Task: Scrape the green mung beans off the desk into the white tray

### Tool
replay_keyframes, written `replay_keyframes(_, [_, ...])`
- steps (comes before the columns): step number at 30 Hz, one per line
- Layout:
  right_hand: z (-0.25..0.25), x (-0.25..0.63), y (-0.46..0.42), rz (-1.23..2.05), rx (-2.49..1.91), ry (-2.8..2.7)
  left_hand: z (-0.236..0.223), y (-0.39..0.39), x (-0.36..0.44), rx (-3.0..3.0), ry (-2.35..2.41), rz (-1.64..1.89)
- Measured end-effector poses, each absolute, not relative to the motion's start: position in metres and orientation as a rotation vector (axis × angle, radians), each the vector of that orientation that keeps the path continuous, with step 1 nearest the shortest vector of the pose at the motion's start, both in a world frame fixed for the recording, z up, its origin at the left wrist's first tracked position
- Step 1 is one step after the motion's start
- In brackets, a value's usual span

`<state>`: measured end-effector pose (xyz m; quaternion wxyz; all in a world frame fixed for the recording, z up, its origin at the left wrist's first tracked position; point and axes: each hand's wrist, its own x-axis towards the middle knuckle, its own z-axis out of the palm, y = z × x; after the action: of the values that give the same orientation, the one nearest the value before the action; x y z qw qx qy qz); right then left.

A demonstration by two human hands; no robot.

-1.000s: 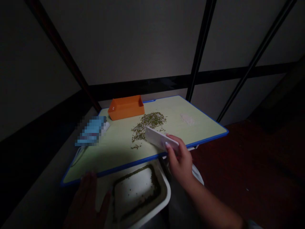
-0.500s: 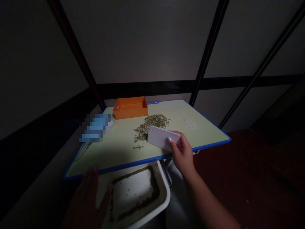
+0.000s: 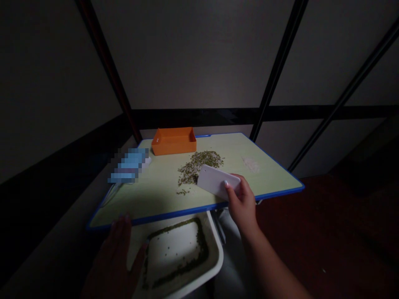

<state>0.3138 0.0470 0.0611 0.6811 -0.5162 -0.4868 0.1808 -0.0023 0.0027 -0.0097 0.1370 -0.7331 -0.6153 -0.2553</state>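
Scraper (image 3: 215, 180) is resting in the right hand (image 3: 245, 203), whose thumb is pressing on the near face while the other fingers are curling behind, pinching its right end. Its free end is reaching leftward from those fingers to the near side of the grains (image 3: 205, 160), which are lying loosely on the board (image 3: 156, 199), beyond and left of the grip. Whether its lower edge is touching the board cannot be told.

The left hand (image 3: 114, 253) is spreading its fingers at the board's near edge, thumb apart, apparently holding nothing; shadow is hiding how firmly it is pressing. Just right of that thumb, the tray (image 3: 220, 249) is sitting under the board's edge, with more grains lining its floor. A pale patch (image 3: 251, 164) is lying beyond the right fingers, and the bin (image 3: 174, 147) is standing farther off, past the grains.

The person seems to be scraping the grains. Judging by their scatter, the next stroke is calling for a low, level edge, a steady pinch and gentle pressure, since loose grains could be skipping past the scraper's end.
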Motion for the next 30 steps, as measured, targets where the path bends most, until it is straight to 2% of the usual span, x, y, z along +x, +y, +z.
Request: replay_keyframes(30, [0.0671,0.3038,0.0555,0.465,-1.153,-1.167,-0.0061,0.0013,-0.0005,-2.135,-1.878,-0.725])
